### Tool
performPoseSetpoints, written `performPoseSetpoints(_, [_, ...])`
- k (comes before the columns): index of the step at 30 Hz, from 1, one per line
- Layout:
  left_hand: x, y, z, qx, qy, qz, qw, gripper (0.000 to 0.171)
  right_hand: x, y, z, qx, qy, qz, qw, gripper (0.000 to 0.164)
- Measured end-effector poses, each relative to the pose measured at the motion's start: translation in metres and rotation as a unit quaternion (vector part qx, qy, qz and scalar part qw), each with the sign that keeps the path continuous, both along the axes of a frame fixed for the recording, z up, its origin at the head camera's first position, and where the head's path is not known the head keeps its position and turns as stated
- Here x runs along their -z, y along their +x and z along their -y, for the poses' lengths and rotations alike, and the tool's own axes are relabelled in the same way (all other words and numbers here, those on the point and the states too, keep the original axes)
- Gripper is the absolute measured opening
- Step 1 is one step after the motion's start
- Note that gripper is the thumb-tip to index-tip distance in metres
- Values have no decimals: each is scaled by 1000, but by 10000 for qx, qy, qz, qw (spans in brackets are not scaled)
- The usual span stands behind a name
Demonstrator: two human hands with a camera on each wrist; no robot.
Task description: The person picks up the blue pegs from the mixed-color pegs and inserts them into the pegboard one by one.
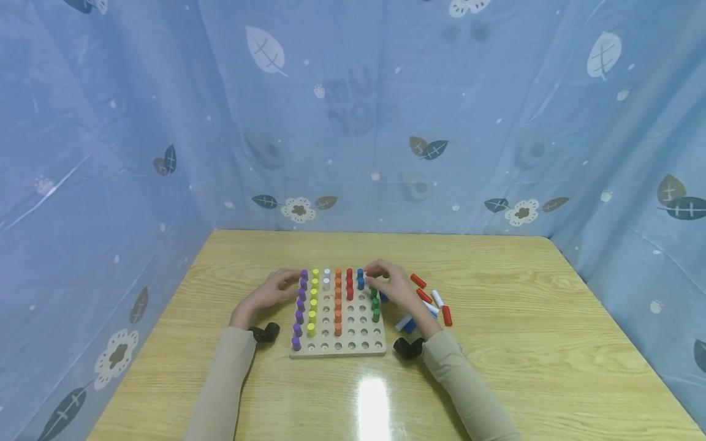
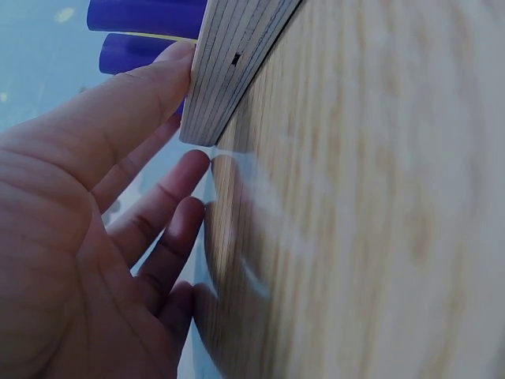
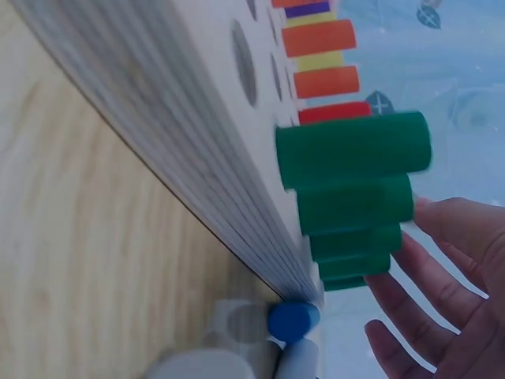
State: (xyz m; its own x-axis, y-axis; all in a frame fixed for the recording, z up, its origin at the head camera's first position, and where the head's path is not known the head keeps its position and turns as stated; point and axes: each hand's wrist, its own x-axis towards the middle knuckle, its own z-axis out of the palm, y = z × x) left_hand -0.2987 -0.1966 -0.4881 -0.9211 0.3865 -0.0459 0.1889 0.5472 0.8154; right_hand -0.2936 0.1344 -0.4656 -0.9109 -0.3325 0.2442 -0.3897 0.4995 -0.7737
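A pale wooden pegboard [image 1: 353,354] lies on the table, holding columns of coloured pegs. My left hand [image 1: 274,290] is at its far left side; in the left wrist view the thumb touches the board's edge beside the purple pegs [image 2: 150,14], and the other fingers are loosely bent. Over the far right corner is my right hand [image 1: 393,283], fingertips close to the blue pegs [image 1: 361,284]. In the right wrist view its thumb and fingers reach behind the green pegs [image 3: 355,148], which hide the fingertips; I cannot tell whether they pinch a peg.
Loose red pegs [image 1: 447,316], white pegs [image 1: 438,299] and blue pegs [image 1: 410,326] lie right of the board. Black wrist cameras, left [image 1: 266,332] and right [image 1: 409,348], sit by the forearms. A blue patterned curtain [image 1: 353,122] surrounds the wooden table [image 1: 524,343].
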Motion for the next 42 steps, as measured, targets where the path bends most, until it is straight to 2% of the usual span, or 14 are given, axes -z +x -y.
performPoseSetpoints(12, [-1, 0, 0, 95, -143, -170, 9997, 55, -5, -6, -18, 221, 133, -155, 9995, 22])
performPoseSetpoints(20, [-4, 2, -2, 16, 12, 30, 10000, 54, -4, -7, -34, 267, 423, -110, 9987, 22])
performPoseSetpoints(35, [1, 0, 1, -40, 190, 167, 9997, 55, -4, -4, -55, -41, 752, -225, 9969, 24])
performPoseSetpoints(42, [1, -1, 2, 41, 75, 39, 10000, 55, -2, -2, -64, -241, 871, -355, 9953, 26])
